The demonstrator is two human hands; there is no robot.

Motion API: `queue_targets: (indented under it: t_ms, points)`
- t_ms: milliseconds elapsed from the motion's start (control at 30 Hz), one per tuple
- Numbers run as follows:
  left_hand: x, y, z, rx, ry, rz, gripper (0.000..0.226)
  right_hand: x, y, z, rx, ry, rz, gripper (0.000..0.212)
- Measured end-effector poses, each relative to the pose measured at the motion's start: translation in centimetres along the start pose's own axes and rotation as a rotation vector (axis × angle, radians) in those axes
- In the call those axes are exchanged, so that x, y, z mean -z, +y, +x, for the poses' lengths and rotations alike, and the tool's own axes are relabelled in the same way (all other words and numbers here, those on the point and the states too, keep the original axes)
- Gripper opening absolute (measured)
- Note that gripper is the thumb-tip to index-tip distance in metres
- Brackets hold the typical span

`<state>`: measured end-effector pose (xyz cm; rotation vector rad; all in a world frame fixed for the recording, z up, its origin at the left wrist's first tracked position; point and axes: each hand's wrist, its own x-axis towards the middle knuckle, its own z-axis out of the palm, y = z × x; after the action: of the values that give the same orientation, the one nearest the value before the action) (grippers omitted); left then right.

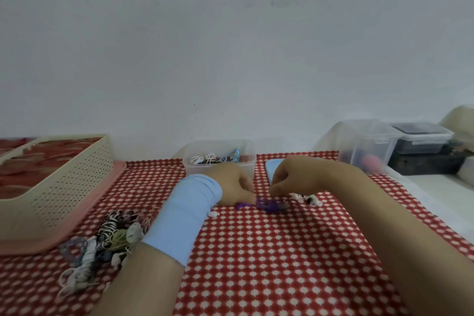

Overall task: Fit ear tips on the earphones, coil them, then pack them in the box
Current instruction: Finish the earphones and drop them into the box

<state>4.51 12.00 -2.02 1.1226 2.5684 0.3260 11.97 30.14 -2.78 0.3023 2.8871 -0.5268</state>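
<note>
Purple earphones (269, 206) lie on the red checked cloth between my two hands. My left hand (234, 182), with a light blue band on the wrist, grips their left end with curled fingers. My right hand (292, 177) pinches at the cable just above them. A few small ear tips (309, 199) lie to the right of the earphones. The clear plastic box (195, 170) stands behind my left hand with coiled earphones inside. A pile of tangled earphones (102, 241) lies at the lower left.
A cream perforated basket (64, 187) on a pink tray stands at the left. A light blue lid (272, 164) lies behind my right hand. Clear containers (369, 143) and a dark box stand at the back right. The wall rises right behind the table.
</note>
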Motion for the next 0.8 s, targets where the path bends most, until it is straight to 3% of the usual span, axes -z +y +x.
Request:
queue_targets:
  t_ms: [67, 133, 300, 433, 600, 667, 800]
  points:
    - [-1.8, 0.6, 0.8, -0.001, 0.009, 0.062, 0.044, -0.1, 0.1, -0.3, 0.016, -0.039, 0.022, 0.020]
    - [-2.7, 0.3, 1.5, -0.020, 0.025, 0.104, 0.038, 0.3, 0.5, -0.7, 0.028, -0.061, 0.065, 0.017]
    - [-2.3, -0.5, 1.8, -0.053, 0.100, 0.053, 0.028, 2.2, 2.6, -0.9, 0.010, 0.136, 0.097, 0.018]
    - [-3.0, 0.0, 2.1, -0.072, 0.220, 0.007, 0.026, 1.9, 3.3, -0.7, -0.034, 0.123, 0.031, 0.018]
    - [-2.9, -0.2, 1.9, -0.001, 0.213, 0.095, 0.035, 1.4, 3.3, -0.5, -0.048, 0.108, -0.018, 0.011]
    - [-2.7, -0.2, 1.9, -0.012, 0.203, 0.094, 0.024, 1.3, 3.4, -0.4, -0.069, 0.090, -0.037, 0.008]
    - [-2.7, -0.5, 1.7, -0.046, 0.096, 0.083, 0.015, 0.5, 2.8, -0.2, -0.145, 0.035, -0.097, 0.037]
